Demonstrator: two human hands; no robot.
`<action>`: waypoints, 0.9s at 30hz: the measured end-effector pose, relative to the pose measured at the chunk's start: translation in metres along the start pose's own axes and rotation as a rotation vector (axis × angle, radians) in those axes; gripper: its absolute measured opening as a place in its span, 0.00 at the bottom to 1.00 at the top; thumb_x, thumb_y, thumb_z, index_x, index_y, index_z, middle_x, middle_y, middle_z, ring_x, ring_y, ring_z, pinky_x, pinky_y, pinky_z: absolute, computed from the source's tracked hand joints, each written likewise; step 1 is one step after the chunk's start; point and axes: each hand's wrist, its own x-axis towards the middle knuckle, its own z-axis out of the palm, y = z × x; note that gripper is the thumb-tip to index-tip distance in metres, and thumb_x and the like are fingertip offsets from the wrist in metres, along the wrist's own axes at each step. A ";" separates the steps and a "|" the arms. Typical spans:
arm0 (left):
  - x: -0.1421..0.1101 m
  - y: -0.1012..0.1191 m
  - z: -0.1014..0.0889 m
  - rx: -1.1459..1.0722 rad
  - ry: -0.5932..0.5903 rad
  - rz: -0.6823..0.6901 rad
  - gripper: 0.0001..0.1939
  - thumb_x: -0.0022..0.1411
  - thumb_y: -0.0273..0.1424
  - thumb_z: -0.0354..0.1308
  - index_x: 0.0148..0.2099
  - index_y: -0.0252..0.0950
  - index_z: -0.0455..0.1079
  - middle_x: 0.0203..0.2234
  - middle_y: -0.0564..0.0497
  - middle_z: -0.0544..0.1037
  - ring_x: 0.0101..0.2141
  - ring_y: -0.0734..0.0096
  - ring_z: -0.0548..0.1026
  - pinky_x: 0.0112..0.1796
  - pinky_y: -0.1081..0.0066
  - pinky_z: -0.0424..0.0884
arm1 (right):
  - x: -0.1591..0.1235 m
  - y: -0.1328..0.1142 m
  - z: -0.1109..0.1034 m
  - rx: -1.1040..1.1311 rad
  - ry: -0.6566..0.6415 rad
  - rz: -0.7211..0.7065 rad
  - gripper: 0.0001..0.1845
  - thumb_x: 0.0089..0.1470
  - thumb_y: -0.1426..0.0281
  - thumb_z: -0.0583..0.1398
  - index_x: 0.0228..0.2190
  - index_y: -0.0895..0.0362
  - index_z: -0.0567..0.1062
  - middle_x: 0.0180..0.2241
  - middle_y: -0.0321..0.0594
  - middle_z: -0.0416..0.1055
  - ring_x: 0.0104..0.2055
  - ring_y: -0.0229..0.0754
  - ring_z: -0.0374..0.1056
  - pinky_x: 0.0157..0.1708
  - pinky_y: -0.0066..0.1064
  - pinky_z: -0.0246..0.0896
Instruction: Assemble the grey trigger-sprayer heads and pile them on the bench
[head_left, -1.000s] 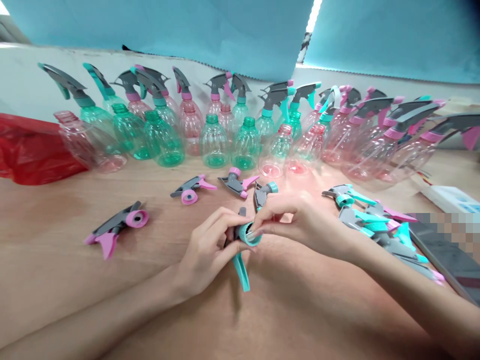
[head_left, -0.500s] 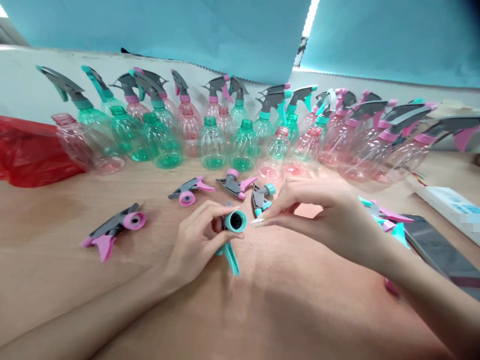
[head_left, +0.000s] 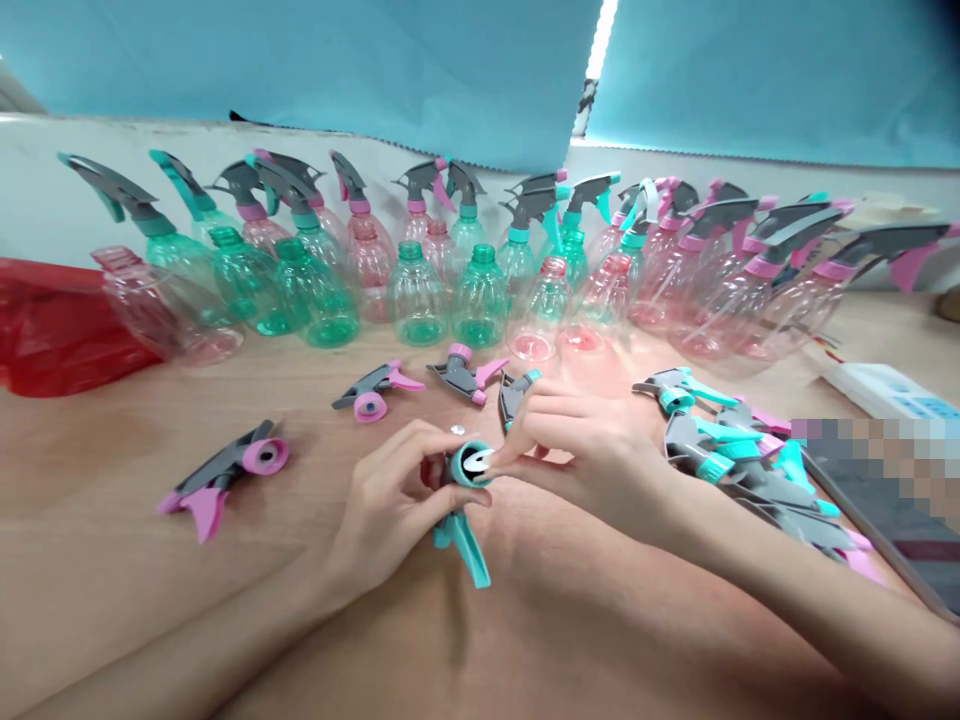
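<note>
My left hand (head_left: 390, 485) is closed around a spray trigger head (head_left: 469, 550) with a turquoise collar and lever. The collar's open mouth faces me and the lever points down. My right hand (head_left: 600, 460) pinches a small white washer (head_left: 478, 460) between thumb and fingertips, partly inside the collar mouth. Fingertips cover part of the washer. Just behind my right fingers lies another grey trigger head (head_left: 514, 396) with a turquoise collar, partly hidden.
Pink-trimmed trigger heads (head_left: 225, 470) lie on the left and middle of the table (head_left: 337, 650). Turquoise and pink ones pile up at right (head_left: 720, 445), beside a dark phone-like slab (head_left: 862, 500). Behind stand several clear bottles (head_left: 420, 300), some with trigger heads. A red bag (head_left: 67, 325) lies left.
My right hand has moved left and slightly down, bringing the white washer from beside the collar into its mouth. The held trigger head sits slightly lower in view.
</note>
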 end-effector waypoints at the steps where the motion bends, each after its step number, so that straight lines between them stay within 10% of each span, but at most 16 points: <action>1: -0.001 0.000 0.000 0.002 0.002 0.008 0.14 0.55 0.33 0.64 0.44 0.39 0.69 0.26 0.55 0.69 0.25 0.75 0.66 0.24 0.75 0.64 | 0.000 0.002 0.000 0.028 -0.012 0.014 0.06 0.54 0.73 0.60 0.27 0.60 0.75 0.26 0.39 0.73 0.31 0.37 0.63 0.30 0.27 0.60; 27: -0.002 0.002 0.000 0.012 -0.008 0.026 0.14 0.57 0.34 0.62 0.46 0.39 0.69 0.26 0.56 0.69 0.25 0.77 0.66 0.25 0.76 0.64 | 0.003 -0.008 -0.012 -0.074 -0.144 0.104 0.06 0.52 0.74 0.61 0.32 0.54 0.79 0.28 0.33 0.69 0.27 0.29 0.61 0.25 0.21 0.53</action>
